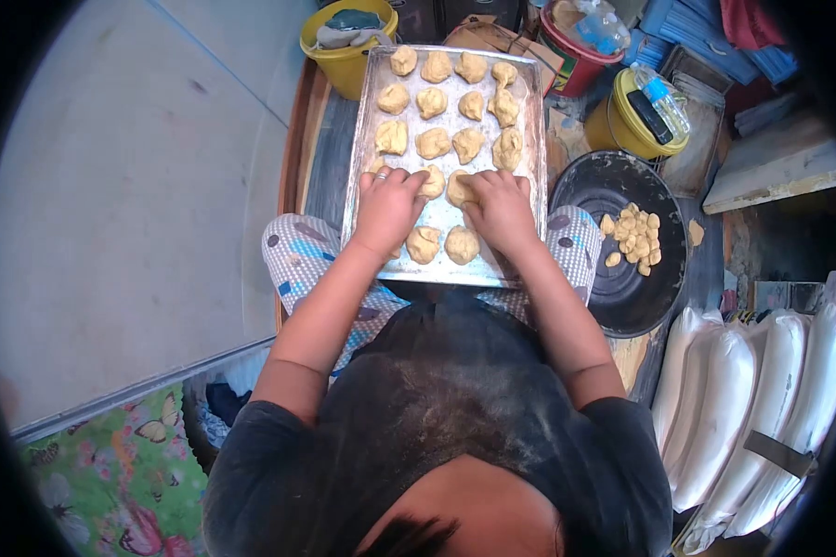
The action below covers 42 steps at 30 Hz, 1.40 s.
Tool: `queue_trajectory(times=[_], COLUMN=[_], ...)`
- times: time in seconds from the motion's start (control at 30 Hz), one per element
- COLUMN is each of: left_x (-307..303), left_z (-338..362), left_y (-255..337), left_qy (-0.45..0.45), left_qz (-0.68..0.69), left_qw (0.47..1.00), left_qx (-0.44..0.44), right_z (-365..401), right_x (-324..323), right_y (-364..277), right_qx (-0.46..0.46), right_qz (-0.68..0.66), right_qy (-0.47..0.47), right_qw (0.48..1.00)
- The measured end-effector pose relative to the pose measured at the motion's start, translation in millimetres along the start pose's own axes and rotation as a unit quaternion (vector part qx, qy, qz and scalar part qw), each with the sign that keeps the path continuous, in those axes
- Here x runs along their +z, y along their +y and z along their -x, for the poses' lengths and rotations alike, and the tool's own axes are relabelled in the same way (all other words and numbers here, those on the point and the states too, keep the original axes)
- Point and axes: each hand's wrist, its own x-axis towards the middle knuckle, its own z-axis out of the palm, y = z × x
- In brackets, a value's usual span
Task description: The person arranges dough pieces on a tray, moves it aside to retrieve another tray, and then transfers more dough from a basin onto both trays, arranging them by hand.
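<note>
A worn metal baking tray (445, 269) rests across my lap with rows of yellowish dough balls (433, 142) on it. My left hand (390, 206) is over the tray's left side, its fingers bent and closed against a dough ball (433, 183). Another piece of dough shows partly behind those fingers. My right hand (502, 212) has its curled fingers on a dough ball (457, 189) to the right of that one. Nearer to me lie two dough balls, one at left (424, 245) and one at right (462, 244). Dough under both palms is hidden.
To the right stands a black basin (613, 306) with several small dough pieces (636, 237). A yellow bucket (348, 79) is at the far left. A yellow lidded bucket (622, 125) carries a phone and a bottle. White filled plastic bags (724, 408) stand at lower right.
</note>
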Motion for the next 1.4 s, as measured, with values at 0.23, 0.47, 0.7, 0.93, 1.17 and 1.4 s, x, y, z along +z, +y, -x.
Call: queue_trajectory(times=[0.23, 0.47, 0.7, 0.93, 1.17, 1.4], left_x=[-3, 5, 6, -6, 21, 24], left_z=[20, 15, 25, 35, 56, 58], left_y=[-10, -47, -28, 8, 10, 58], left_qy=[0.227, 0.133, 0.216, 0.107, 0.024, -0.073], left_qz=[-0.039, 0.174, 0.184, 0.038, -0.084, -0.113], left_qw=[0.973, 0.973, 0.956, 0.991, 0.994, 0.984], left_qx=[-0.011, -0.075, -0.076, 0.076, 0.064, 0.117], right_z=[39, 25, 30, 39, 71, 126], right_x=[-18, -12, -8, -10, -11, -17], right_y=[23, 33, 31, 15, 5, 250], right_qx=[0.083, 0.108, 0.081, 0.084, -0.052, 0.387], right_qz=[-0.069, -0.128, -0.098, -0.057, -0.166, -0.202], right_qy=[0.041, 0.06, 0.084, 0.122, 0.015, 0.347], right_qw=[0.993, 0.984, 0.988, 0.987, 0.985, 0.83])
